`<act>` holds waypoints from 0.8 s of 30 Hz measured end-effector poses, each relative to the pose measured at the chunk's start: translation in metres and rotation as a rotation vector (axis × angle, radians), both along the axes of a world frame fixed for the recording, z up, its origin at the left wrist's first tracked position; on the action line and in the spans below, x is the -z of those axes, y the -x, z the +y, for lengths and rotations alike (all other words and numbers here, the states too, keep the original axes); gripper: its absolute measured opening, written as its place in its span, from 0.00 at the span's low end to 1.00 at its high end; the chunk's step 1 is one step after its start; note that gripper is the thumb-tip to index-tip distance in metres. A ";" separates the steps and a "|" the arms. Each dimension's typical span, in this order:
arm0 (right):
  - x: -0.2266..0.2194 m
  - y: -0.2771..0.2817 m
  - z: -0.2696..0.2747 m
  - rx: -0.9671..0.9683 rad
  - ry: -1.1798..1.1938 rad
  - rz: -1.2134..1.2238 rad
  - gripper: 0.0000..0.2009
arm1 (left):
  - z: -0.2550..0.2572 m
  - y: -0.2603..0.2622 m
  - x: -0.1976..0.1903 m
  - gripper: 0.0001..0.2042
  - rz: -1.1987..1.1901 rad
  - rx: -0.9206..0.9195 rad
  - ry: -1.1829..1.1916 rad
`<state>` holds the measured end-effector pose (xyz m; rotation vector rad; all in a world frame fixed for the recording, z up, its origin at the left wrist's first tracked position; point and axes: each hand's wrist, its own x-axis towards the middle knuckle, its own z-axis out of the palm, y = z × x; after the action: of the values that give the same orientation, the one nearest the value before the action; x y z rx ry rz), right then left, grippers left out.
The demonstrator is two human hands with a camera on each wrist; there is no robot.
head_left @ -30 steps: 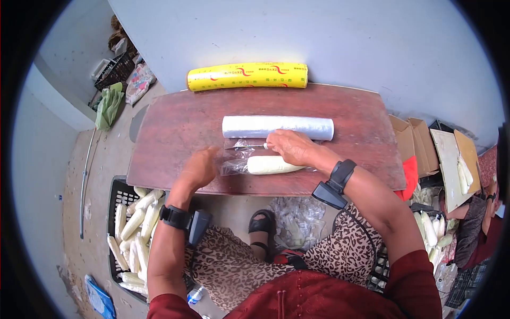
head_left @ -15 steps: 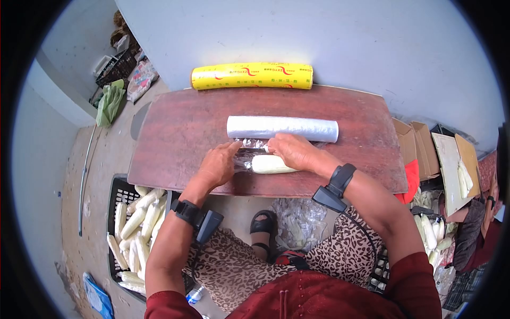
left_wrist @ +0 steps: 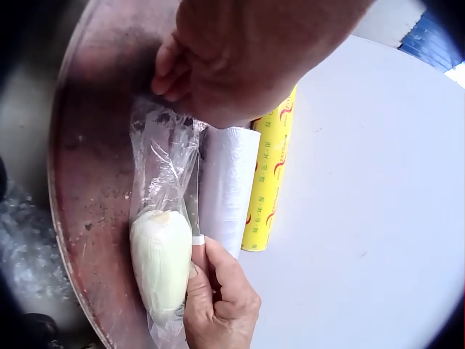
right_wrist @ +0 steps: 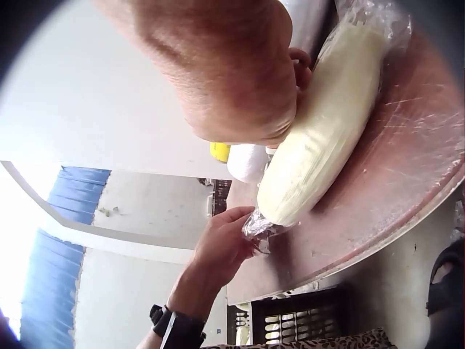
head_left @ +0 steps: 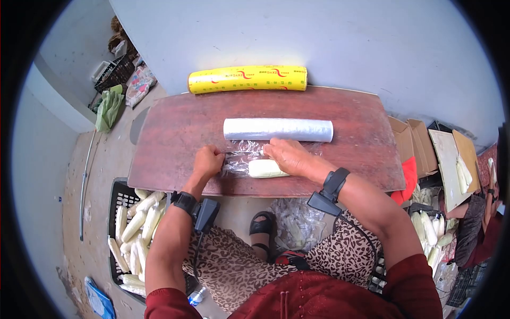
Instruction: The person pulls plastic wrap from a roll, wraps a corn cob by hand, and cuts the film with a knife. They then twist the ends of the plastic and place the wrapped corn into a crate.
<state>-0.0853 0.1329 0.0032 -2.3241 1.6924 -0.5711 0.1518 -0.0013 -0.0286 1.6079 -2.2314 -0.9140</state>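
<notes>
A pale ear of corn (head_left: pixel 265 168) lies at the near side of the table, wrapped in clear plastic film (left_wrist: pixel 163 167). My left hand (head_left: pixel 209 161), left of the corn, pinches the loose end of the film with curled fingers. In the right wrist view this hand (right_wrist: pixel 218 251) is at the film gathered past the corn's tip. My right hand (head_left: pixel 289 155) grips a knife by its pale handle (left_wrist: pixel 198 240), just beyond the corn. The knife's thin blade (left_wrist: pixel 192 203) points toward my left hand, alongside the film. Behind lies a white roll of film (head_left: pixel 278 129).
A yellow printed roll (head_left: pixel 247 80) lies at the table's back edge against the wall. A black crate (head_left: pixel 118 204) of corn stands at lower left, with more corn (head_left: pixel 425 228) at right. Cardboard boxes (head_left: pixel 419 146) and another person's arm (head_left: pixel 486 212) are at far right.
My left hand came in toward the right hand along the film, then drew back left, pinching the film. My right hand, with the knife, shifted slightly closer to me. The corn stayed in place.
</notes>
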 end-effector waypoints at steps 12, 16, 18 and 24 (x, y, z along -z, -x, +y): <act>0.000 -0.003 0.001 -0.006 0.106 0.020 0.06 | -0.007 0.005 0.009 0.11 -0.096 -0.014 0.091; -0.003 -0.003 0.003 0.033 0.120 0.048 0.05 | -0.006 0.009 -0.001 0.13 -0.116 -0.069 -0.101; -0.006 0.002 0.003 0.038 0.089 0.043 0.06 | -0.008 0.009 0.001 0.13 -0.128 -0.060 -0.084; -0.012 0.031 0.016 0.071 -0.002 0.067 0.07 | -0.009 0.008 0.002 0.12 -0.135 -0.063 -0.091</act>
<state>-0.1161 0.1488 0.0147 -2.3142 1.8100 -0.5099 0.1440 -0.0101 -0.0310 1.8200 -2.2416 -0.9287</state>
